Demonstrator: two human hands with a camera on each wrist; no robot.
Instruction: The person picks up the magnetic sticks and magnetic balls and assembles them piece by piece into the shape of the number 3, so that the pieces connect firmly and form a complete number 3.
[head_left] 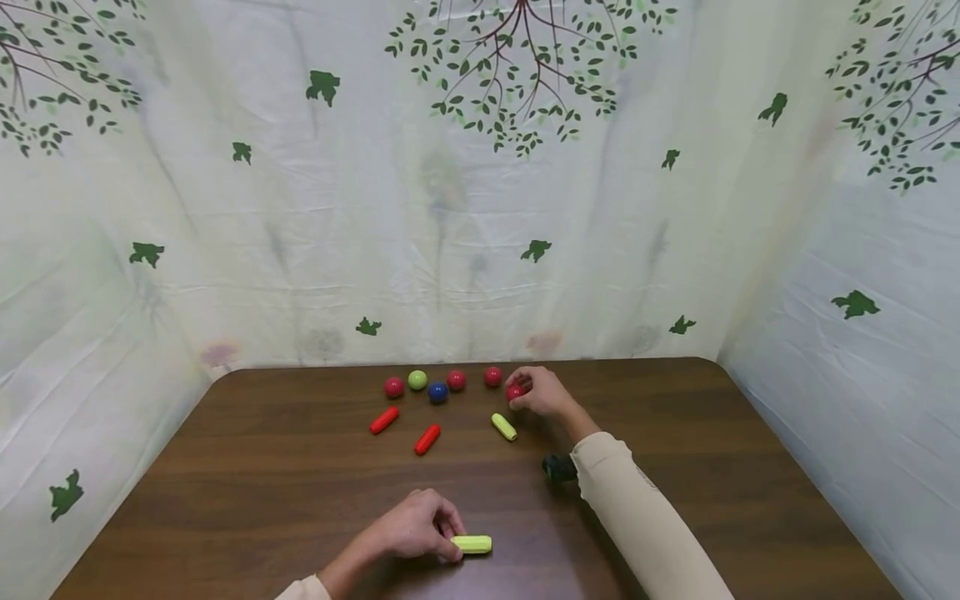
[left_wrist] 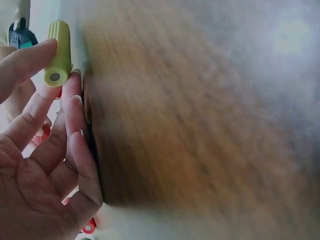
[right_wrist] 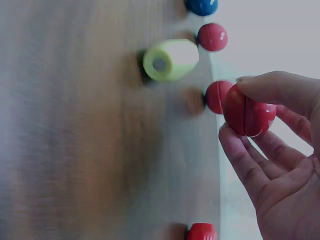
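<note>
In the head view, my left hand [head_left: 422, 525] pinches a short yellow-green rod [head_left: 474, 545] low at the near part of the table. The left wrist view shows the same rod [left_wrist: 60, 52] between thumb and fingers, with a grey disc in its end. Farther off, my right hand [head_left: 542, 392] grips a red ball [head_left: 516, 392] near the back edge. A seam runs round this ball [right_wrist: 248, 111] in the right wrist view, where thumb and fingertips hold it. Another red ball [head_left: 492, 377] is just left of it, and a second yellow-green rod [head_left: 504, 427] lies nearer to me.
Along the back edge of the brown table [head_left: 300, 500] stand more red balls [head_left: 393, 387], a green ball [head_left: 417, 380] and a blue ball [head_left: 437, 392]. Two red rods [head_left: 385, 420] lie before them. A dark device [head_left: 558, 468] sits by the right sleeve. Leaf-patterned cloth [head_left: 450, 275] hangs behind.
</note>
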